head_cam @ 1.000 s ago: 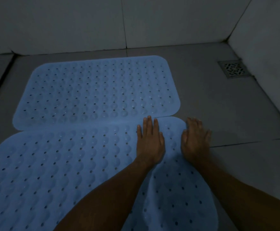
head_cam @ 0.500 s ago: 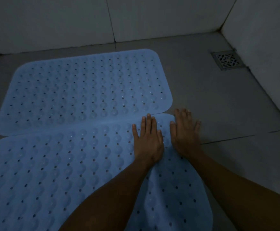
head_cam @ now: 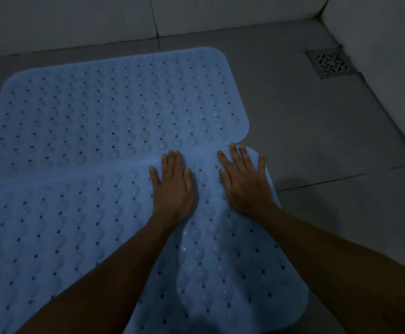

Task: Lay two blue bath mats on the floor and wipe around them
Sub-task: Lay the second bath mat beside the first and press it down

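Two blue perforated bath mats lie side by side on the grey tiled floor. The far mat (head_cam: 114, 112) lies flat near the back wall. The near mat (head_cam: 52, 237) touches its front edge and runs out of view at the left and bottom. My left hand (head_cam: 173, 186) presses flat on the near mat close to the seam, fingers straight. My right hand (head_cam: 243, 179) lies flat on that mat's far right corner, fingers spread, fingertips at its edge. Between my forearms the near mat bulges up slightly.
A metal floor drain (head_cam: 331, 63) sits in the far right corner. White tiled walls (head_cam: 377, 44) close the space at the back and right. Bare grey floor tiles (head_cam: 317, 141) stretch right of the mats.
My right hand has moved from the mat's edge and the floor fully onto the near mat's corner. My left hand slid slightly forward toward the seam. The camera view shifted.
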